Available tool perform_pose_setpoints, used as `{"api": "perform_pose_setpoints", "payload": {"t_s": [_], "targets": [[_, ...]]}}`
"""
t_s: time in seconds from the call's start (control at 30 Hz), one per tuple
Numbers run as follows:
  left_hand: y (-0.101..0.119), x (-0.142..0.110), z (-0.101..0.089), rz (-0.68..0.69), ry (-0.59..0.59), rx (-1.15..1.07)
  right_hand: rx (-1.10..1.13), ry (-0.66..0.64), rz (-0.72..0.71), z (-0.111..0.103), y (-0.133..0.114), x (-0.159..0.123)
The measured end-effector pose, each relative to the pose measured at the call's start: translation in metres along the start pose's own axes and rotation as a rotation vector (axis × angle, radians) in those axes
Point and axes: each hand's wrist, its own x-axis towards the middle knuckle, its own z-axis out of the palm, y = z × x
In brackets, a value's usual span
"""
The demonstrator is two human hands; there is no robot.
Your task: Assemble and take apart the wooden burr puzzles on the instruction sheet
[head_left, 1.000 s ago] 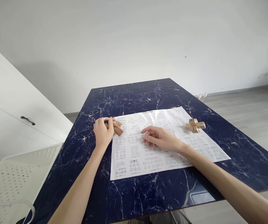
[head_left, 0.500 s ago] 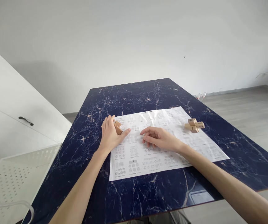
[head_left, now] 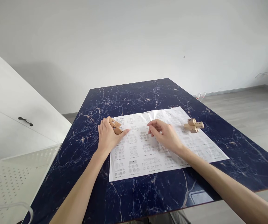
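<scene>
Some wooden pieces (head_left: 117, 130) lie at the left edge of a printed sheet (head_left: 138, 155), left hand (head_left: 108, 135) spread wide around them, thumb well out (finger contact: cannot tell). Right hand (head_left: 167, 135) curls loosely over the sheet, narrow gap between thumb and forefinger. Marked block cluster (head_left: 193, 125) sits at the right edge
</scene>
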Motion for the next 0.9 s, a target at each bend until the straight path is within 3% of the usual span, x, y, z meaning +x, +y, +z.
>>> {"api": "perform_pose_setpoints", "payload": {"t_s": [0.1,0.4,0.53,0.7,0.83,0.9], "targets": [[-0.002,0.002,-0.001,0.030,-0.043,0.054,-0.033,0.040,-0.006,0.000,0.001,0.000],[-0.005,0.000,0.002,0.056,-0.024,0.100,-0.153,-0.061,-0.094,0.007,0.009,0.000],[-0.006,-0.001,0.003,0.076,-0.013,0.100,-0.275,0.111,-0.159,0.005,0.013,0.001],[-0.004,-0.004,0.004,0.208,0.040,0.125,-0.683,0.439,-0.350,-0.008,0.017,0.007],[-0.003,-0.006,0.005,0.227,0.033,0.131,-0.849,0.600,-0.297,-0.030,0.026,0.011],[-0.003,-0.006,0.006,0.236,0.037,0.127,-0.878,0.621,-0.241,-0.040,0.034,0.013]]}}
